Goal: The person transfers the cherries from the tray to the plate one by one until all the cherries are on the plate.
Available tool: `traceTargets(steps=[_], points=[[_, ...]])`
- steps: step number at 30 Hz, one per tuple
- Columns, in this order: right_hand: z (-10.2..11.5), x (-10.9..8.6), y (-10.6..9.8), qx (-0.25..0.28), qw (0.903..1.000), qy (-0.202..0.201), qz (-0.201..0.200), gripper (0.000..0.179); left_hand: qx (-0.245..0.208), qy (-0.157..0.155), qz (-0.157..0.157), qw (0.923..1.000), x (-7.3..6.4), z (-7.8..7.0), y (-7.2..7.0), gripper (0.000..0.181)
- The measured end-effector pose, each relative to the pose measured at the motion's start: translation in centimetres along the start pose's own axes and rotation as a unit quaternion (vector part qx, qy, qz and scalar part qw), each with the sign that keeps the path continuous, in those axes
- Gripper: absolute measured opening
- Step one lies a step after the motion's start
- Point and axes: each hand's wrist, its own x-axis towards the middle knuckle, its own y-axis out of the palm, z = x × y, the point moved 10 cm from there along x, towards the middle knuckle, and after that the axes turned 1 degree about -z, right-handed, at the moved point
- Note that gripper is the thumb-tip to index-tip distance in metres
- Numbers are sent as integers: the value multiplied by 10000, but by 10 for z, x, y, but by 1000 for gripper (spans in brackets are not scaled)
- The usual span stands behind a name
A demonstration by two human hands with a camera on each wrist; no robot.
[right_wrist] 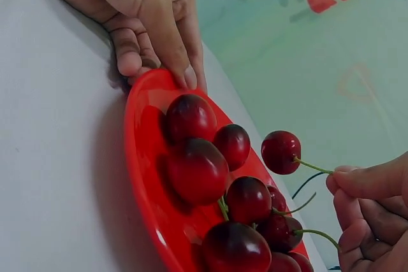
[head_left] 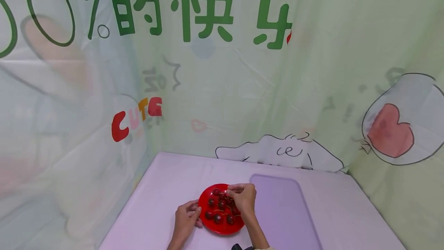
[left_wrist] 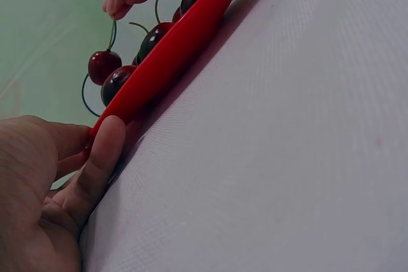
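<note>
A red plate (head_left: pixel 222 230) stands on the table, holding several dark red cherries (head_left: pixel 217 218), some with green stems. At the plate's left edge, my left hand (head_left: pixel 185 219) pinches the rim between thumb and fingers, as both wrist views show. My right hand (head_left: pixel 244 200) is over the far right part of the plate. Its thumb and fingertips pinch the stem of one cherry (right_wrist: pixel 280 152). That cherry (left_wrist: pixel 104 67) hangs just above the others in the left wrist view. In the head view the right hand hides part of the plate and some fruit.
A pale purple rectangular mat (head_left: pixel 284 203) lies right of the plate on the white table (head_left: pixel 166 180). Printed cloth curtains (head_left: pixel 222 88) enclose the table at the back and sides. A small black object (head_left: pixel 237 247) shows at the bottom edge near the right forearm.
</note>
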Motion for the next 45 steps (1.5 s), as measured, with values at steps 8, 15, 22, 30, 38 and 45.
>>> traceTargets(steps=[8, 15, 22, 30, 38, 45], points=[[12, -5, 7, -250, 9989, -393, -36, 6, 77, -26, 12, 10000, -3, -3, -2, 41], [22, -7, 9, -446, 9971, -600, -128, 7, 46, 46, 8, 10000, -5, -5, -2, 40], [15, -10, 11, -596, 9960, -634, -206, 8, 150, -112, -50, 9998, -7, 0, 0, 40], [25, -9, 15, -734, 9898, -1167, -349, 11, 81, -20, -16, 10000, -2, -2, -1, 41], [25, -12, 23, -1019, 9865, -1285, 21, 10, 96, -31, -13, 9999, -2, -5, -2, 41], [28, -17, 29, -1163, 9822, -1448, 269, 11, 186, -69, -48, 9998, -2, -4, -2, 41]])
